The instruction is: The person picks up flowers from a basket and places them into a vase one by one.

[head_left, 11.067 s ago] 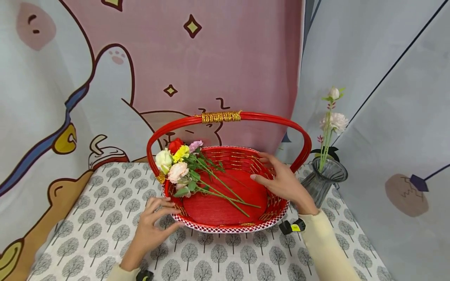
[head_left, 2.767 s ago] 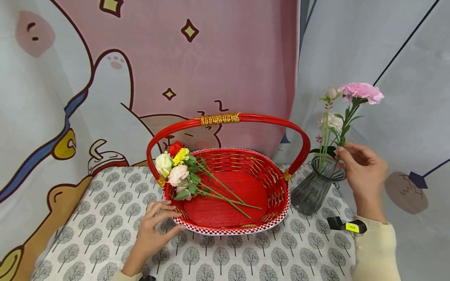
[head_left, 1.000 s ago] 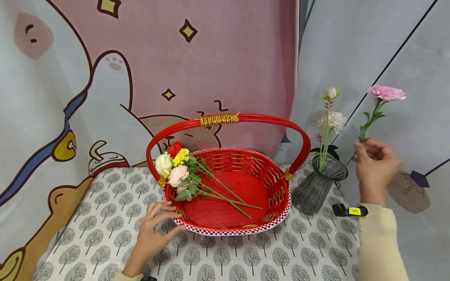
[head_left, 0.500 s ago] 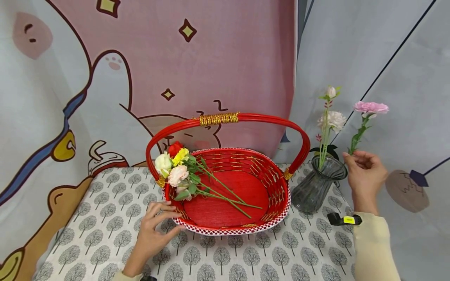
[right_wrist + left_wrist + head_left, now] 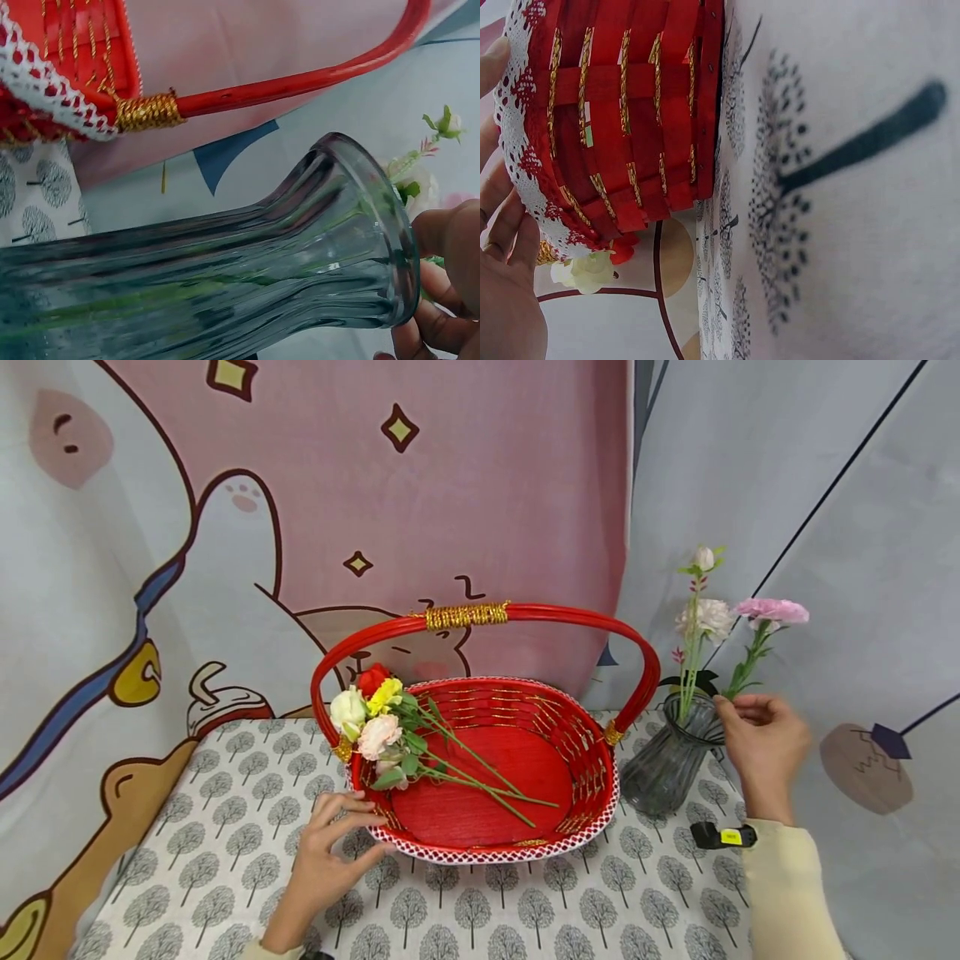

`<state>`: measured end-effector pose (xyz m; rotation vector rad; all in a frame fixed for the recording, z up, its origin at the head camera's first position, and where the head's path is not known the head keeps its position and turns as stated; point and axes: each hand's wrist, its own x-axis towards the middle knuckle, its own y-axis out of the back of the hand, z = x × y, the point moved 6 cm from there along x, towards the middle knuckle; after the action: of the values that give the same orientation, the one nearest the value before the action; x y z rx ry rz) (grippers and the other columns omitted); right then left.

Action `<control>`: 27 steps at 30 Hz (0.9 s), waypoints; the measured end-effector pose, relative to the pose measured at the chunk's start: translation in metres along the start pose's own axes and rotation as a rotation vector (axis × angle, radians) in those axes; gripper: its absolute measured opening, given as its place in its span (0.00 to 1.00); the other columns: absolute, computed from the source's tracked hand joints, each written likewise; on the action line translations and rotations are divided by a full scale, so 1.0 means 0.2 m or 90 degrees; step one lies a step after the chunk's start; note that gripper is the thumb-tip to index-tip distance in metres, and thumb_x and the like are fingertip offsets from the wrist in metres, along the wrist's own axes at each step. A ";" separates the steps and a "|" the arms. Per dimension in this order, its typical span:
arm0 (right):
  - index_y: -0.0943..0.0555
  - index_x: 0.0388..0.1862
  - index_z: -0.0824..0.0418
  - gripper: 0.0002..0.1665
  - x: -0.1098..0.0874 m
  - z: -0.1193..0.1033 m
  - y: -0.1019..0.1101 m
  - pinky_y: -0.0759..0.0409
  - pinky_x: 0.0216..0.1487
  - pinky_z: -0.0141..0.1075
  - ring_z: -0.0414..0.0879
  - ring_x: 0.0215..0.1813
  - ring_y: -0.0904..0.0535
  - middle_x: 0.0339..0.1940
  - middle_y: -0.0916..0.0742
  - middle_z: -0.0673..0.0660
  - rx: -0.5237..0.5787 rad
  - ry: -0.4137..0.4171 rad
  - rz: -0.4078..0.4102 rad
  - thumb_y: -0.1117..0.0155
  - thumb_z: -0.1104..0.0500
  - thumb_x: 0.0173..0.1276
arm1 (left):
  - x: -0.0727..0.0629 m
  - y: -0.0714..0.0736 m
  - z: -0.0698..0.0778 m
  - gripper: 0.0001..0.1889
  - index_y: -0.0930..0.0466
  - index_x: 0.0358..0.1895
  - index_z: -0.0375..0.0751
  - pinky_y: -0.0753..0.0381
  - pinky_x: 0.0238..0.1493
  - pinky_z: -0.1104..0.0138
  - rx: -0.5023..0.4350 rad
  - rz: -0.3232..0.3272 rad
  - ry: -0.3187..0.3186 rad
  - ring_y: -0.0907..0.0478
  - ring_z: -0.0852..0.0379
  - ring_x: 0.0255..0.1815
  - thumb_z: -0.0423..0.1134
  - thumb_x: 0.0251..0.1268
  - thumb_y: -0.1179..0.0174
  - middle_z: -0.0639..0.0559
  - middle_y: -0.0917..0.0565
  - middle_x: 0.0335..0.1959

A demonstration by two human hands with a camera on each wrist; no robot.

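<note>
With fingertips at the vase's mouth, my right hand [image 5: 765, 743] pinches the stem of a pink carnation [image 5: 772, 610]. Its bloom stands above the rim, and its lower stem is hidden behind the fingers. The ribbed grey glass vase [image 5: 660, 768] also holds a stem with a white bloom [image 5: 707, 618] and a pale bud [image 5: 703, 558]. My left hand [image 5: 322, 856] grips the near left rim of a red woven basket [image 5: 495, 777], fingers over the white lace edge [image 5: 517, 127] and thumb outside. A bunch of cut flowers [image 5: 381, 735] lies in the basket's left side, stems pointing right.
The basket's tall red handle [image 5: 577, 617], wrapped in gold cord, arches between the bunch and the vase. A tree-print cloth [image 5: 525, 910] covers the table. Printed curtains [image 5: 480, 485] hang close behind and to the right.
The pink carnation has left the basket in my right hand. Over the last second it moved left and down to the vase's mouth. My left hand stays at the rim.
</note>
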<state>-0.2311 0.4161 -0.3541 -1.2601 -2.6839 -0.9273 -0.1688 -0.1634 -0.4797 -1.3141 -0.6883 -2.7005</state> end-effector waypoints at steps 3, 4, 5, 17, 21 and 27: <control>0.17 0.37 0.49 0.13 -0.01 -0.01 -0.01 0.31 0.27 0.24 0.25 0.24 0.29 0.20 0.26 0.27 -0.049 0.015 0.004 0.30 0.42 0.66 | 0.00 0.00 0.00 0.23 0.10 0.40 0.45 0.35 0.70 0.72 -0.001 -0.002 0.002 0.26 0.44 0.57 0.36 0.31 0.16 0.43 0.15 0.45; 0.15 0.37 0.52 0.15 -0.01 -0.01 -0.01 0.32 0.29 0.26 0.27 0.25 0.29 0.20 0.24 0.29 -0.064 0.022 0.008 0.31 0.42 0.66 | 0.00 0.00 0.00 0.23 0.10 0.40 0.45 0.35 0.70 0.72 0.000 -0.003 0.001 0.26 0.44 0.57 0.36 0.31 0.16 0.43 0.15 0.45; 0.14 0.38 0.55 0.17 -0.02 -0.02 -0.01 0.32 0.31 0.28 0.31 0.26 0.28 0.21 0.21 0.34 -0.077 0.032 0.012 0.31 0.43 0.66 | 0.00 0.00 0.00 0.23 0.10 0.39 0.45 0.35 0.70 0.72 0.000 -0.004 0.001 0.26 0.44 0.57 0.36 0.30 0.15 0.43 0.15 0.45; 0.11 0.42 0.65 0.24 -0.05 -0.03 -0.05 0.42 0.71 0.62 0.69 0.55 0.27 0.28 0.12 0.65 -0.157 0.108 -0.107 0.37 0.45 0.70 | -0.01 0.00 0.00 0.23 0.10 0.39 0.46 0.34 0.69 0.72 0.004 0.003 -0.005 0.26 0.44 0.55 0.38 0.30 0.16 0.45 0.14 0.45; 0.12 0.48 0.64 0.28 -0.08 -0.03 -0.05 0.43 0.73 0.64 0.73 0.64 0.32 0.46 0.13 0.73 -0.166 0.100 -0.152 0.42 0.42 0.73 | 0.00 0.00 0.00 0.24 0.10 0.39 0.47 0.35 0.69 0.72 0.006 0.000 0.002 0.26 0.43 0.56 0.36 0.29 0.16 0.43 0.15 0.45; 0.13 0.53 0.63 0.27 -0.11 -0.08 -0.02 0.36 0.64 0.61 0.71 0.60 0.30 0.49 0.15 0.73 -0.164 0.114 -0.142 0.43 0.43 0.73 | 0.01 0.00 0.02 0.26 0.10 0.40 0.50 0.35 0.69 0.71 0.008 0.001 0.009 0.26 0.41 0.56 0.33 0.28 0.16 0.42 0.15 0.44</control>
<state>-0.2222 0.3901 -0.3495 -0.8685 -2.6643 -1.3786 -0.1670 -0.1618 -0.4762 -1.2920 -0.7006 -2.6969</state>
